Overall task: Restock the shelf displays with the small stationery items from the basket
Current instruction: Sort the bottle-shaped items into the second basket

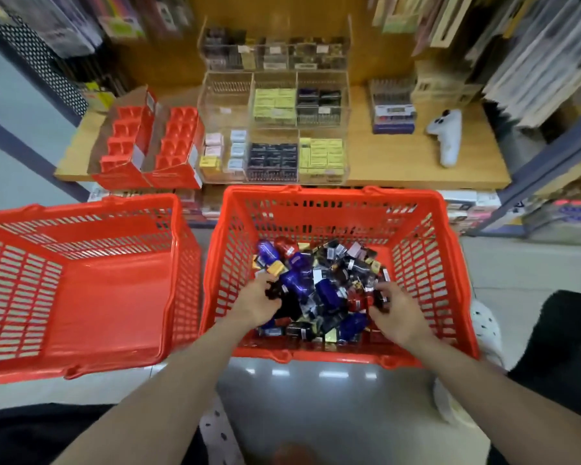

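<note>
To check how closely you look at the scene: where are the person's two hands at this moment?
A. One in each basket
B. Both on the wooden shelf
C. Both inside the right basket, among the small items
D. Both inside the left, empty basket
C: the left hand and right hand both reach into the right basket, among the small stationery items.

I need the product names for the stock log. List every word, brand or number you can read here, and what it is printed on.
No text can be read.
Small packs in the basket: white labels, too blurred.
Boxes in the clear acrylic display: print too small.
Red display trays: white price tags, illegible.
Purple-and-white box stack: lettering blurred.
Hanging packets: smeared.
</note>
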